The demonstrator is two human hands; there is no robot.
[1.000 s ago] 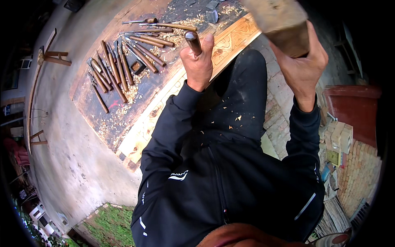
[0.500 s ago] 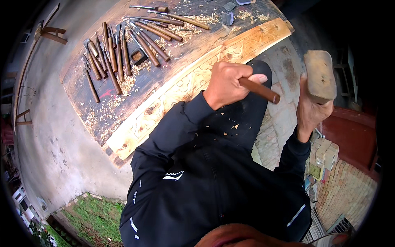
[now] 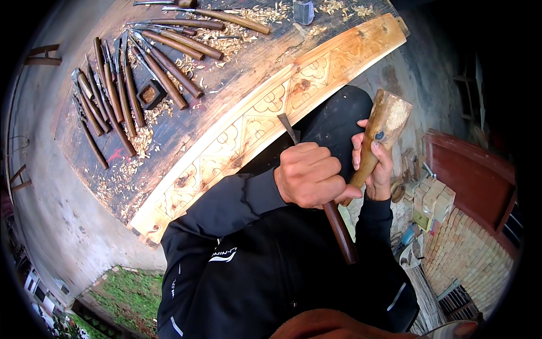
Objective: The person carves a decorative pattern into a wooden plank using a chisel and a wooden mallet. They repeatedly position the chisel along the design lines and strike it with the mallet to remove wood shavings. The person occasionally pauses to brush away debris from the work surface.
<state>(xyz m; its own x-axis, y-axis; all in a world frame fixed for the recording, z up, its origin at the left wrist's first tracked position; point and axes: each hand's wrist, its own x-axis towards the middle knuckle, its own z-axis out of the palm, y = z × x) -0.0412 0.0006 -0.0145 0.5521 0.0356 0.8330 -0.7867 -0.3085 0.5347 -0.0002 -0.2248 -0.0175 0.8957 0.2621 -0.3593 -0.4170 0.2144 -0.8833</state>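
My left hand [image 3: 310,175] is closed round a wood chisel [image 3: 340,233]. Its dark brown handle sticks out below the fist toward my body, and its metal blade points up beside the near edge of a pale carved board [image 3: 247,131]. Shallow flower-like shapes and triangles run along that board, which lies at the table's near edge. In my right hand [image 3: 381,172] is a worn wooden mallet [image 3: 390,117], tilted with its thick block end upward. The fingers wrap its lower part. My left thumb is close to the mallet's lower end; whether they touch I cannot tell.
Several wooden-handled chisels [image 3: 121,93] lie fanned out on the dark wooden table [image 3: 226,85] among shavings. A small dark box [image 3: 151,94] sits between them, and a clear block-like object [image 3: 303,11] stands farther back. At right are a reddish-brown panel [image 3: 471,181] and stacked bricks [image 3: 474,254].
My left hand has come down nearer my body, turning the chisel so its blade shows. My right hand has moved left and lower with the mallet, close to the left hand. The view has shifted.
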